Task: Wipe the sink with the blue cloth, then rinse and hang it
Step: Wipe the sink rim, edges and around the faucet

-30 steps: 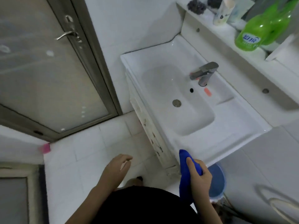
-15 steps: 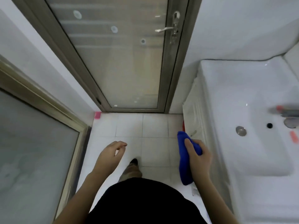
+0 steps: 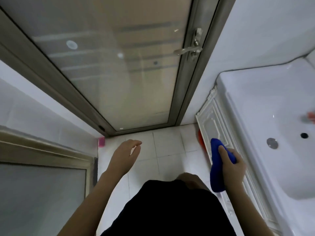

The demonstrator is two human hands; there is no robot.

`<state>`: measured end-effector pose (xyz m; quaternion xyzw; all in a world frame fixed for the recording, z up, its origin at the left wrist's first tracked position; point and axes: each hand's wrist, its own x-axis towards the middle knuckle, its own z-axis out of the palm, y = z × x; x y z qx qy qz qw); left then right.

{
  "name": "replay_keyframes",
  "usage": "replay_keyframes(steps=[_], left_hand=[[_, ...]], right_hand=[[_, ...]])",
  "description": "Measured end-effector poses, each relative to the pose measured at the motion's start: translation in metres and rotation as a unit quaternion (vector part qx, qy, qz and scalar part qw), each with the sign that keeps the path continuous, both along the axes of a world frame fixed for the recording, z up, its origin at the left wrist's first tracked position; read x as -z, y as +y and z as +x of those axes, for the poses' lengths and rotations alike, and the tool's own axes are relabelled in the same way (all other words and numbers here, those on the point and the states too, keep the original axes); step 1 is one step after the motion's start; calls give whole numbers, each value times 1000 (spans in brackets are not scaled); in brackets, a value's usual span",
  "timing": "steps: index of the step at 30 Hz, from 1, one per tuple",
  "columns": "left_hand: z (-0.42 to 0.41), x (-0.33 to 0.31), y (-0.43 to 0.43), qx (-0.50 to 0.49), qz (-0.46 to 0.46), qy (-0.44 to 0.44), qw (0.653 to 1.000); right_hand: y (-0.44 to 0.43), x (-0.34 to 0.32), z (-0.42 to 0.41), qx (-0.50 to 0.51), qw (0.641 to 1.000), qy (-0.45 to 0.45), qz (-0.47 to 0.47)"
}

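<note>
**Cloth in right hand, beside the sink cabinet**

Cloth (image 3: 216, 169), blue and bunched into a long roll, is gripped in the right hand (image 3: 233, 167); the thumb lies along its upper part and the fingers wrap its far side. One end sticks up past the thumb and the other hangs below the palm. It is held in the air in front of the white cabinet (image 3: 214, 123) under the sink (image 3: 255, 106), touching neither the sink nor the floor.

Left of the sink, well apart from it, the left hand (image 3: 125, 153) hangs empty over the floor (image 3: 168, 147), fingers loosely curled with a small gap between thumb and fingertips. Dark clothing (image 3: 170, 210) fills the lower middle, with a foot (image 3: 190, 180) showing just ahead of it.

The sink fills the right edge. Its basin shows a round metal drain (image 3: 272, 143) and a small dark overflow hole (image 3: 304, 135) beyond it. A blurred reddish and grey shape sits at the right border; what it is cannot be told. An orange thing (image 3: 200, 138) peeks out at the cabinet's foot, mostly hidden.

Further left of the sink, a frosted glass door (image 3: 119, 65) in a metal frame stands closed, with a lever handle (image 3: 187, 51) on its sink side. A small pink object (image 3: 101, 142) sits on the floor at the door frame's left corner. Farthest left is another frosted panel (image 3: 42, 198). No writing or label can be read anywhere.
</note>
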<state>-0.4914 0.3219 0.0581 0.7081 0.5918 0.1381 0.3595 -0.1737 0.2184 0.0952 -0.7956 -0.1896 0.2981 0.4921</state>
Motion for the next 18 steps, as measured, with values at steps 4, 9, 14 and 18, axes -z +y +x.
replay_keyframes(steps=[4,9,14,18], left_hand=[[11,20,36,26,-27,12,999],[30,47,69,-25,-103,26,994],[71,42,129,9,-133,38,990],[136,18,183,112,-108,28,987]], right_hand=[[35,11,12,16,1000,2,7],[91,40,17,33,996,77,-27],[146,39,43,39,994,105,-17],[156,29,73,82,993,86,3]])
